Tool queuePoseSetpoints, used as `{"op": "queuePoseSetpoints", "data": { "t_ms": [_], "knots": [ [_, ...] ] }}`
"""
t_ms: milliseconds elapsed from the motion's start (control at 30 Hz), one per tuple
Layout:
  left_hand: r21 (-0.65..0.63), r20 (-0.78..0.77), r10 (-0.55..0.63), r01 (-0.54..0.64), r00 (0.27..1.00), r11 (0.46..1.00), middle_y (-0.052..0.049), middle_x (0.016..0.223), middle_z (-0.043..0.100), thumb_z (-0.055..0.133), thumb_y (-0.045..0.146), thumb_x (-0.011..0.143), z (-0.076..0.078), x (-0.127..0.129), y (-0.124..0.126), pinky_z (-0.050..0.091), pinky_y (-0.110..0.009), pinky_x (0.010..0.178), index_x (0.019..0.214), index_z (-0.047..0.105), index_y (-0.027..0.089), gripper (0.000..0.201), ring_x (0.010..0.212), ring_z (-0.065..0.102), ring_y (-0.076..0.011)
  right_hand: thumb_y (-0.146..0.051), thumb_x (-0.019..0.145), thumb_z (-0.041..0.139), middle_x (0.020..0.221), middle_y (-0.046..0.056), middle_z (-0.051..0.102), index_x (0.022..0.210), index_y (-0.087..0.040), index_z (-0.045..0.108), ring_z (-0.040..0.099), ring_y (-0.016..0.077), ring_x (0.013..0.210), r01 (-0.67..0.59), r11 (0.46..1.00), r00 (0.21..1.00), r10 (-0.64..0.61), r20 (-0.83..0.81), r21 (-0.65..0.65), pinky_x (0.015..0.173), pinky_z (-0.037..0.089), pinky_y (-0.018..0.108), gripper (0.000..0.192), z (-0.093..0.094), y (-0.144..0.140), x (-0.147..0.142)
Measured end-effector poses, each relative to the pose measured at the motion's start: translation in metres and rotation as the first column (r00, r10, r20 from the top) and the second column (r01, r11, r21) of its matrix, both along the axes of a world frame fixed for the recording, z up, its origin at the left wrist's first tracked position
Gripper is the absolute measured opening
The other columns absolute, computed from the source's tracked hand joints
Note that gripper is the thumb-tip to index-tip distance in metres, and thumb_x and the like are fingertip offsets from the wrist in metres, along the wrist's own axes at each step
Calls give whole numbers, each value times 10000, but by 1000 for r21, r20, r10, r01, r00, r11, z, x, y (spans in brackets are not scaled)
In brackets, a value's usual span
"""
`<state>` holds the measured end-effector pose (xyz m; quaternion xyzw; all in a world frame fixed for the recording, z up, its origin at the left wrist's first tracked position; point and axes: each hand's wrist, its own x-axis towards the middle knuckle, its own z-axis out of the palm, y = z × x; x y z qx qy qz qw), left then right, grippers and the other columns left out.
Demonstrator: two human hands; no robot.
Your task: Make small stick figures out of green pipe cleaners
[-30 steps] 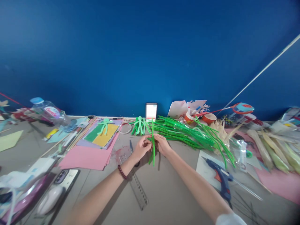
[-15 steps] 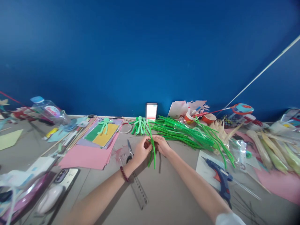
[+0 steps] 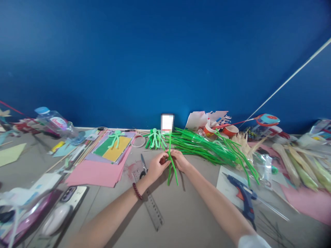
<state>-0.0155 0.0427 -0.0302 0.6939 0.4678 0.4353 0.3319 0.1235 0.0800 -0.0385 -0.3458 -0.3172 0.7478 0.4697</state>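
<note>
Holds green stems (image 3: 174,170) between two hands, over the middle of the grey table (image 3: 186,213). Grips with the left hand (image 3: 156,167), fingers bent in and clamped on the stems from one side; pinches with the right hand (image 3: 181,162) from the other, fingertips together on the stems and close to the left. Leaves one length sticking up above the fingers toward a screen (image 3: 167,123), and two ends hanging below, spread apart at the tips. Cannot tell how the stems meet inside the grip, nor which fingertips press on them.

Wears a bracelet (image 3: 137,191) on the left wrist. Has scissors (image 3: 143,164) just beside the left hand, and a ruler (image 3: 155,212) slanting beneath the left forearm, partly hidden.

Faces a blue wall (image 3: 165,62). Has a pale green figure (image 3: 155,137) just left of the screen, then a ring (image 3: 138,141), then pink paper (image 3: 95,174) farther left. Has a green bundle (image 3: 199,146) beyond the right hand, and a glue gun (image 3: 245,196) well apart to the right, partly on white card (image 3: 223,182). Shows a tilted bottle (image 3: 57,123) at far left, and a mouse (image 3: 57,219) nearer.
</note>
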Motion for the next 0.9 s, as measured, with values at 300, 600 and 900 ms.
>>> {"op": "queuePoseSetpoints", "data": {
  "t_ms": [300,600,900],
  "knots": [
    [156,-141,-21,43,990,987,16,647,513,543,336,828,3,0,-5,355,-229,578,746,590,175,187,595,457,-115,-322,596,739,599,9,659,733,-145,694,581,131,549,-64,998,998,63,24,22,557,432,237,228,3,-2,1],
    [61,-12,108,-107,994,992,-10,762,624,527,309,816,2,2,-5,443,-240,623,849,613,189,152,662,561,-131,-220,565,701,586,-15,639,698,-156,662,570,113,530,9,1000,1000,-8,-14,11,529,434,215,152,7,-1,2],
    [-251,411,291,-200,864,947,20,622,547,595,416,759,-5,-5,14,396,-193,436,817,581,179,245,488,490,-95,-278,573,691,558,-18,603,690,-165,628,608,144,534,254,965,965,-257,50,65,478,438,225,175,14,10,14]
  ]
}}
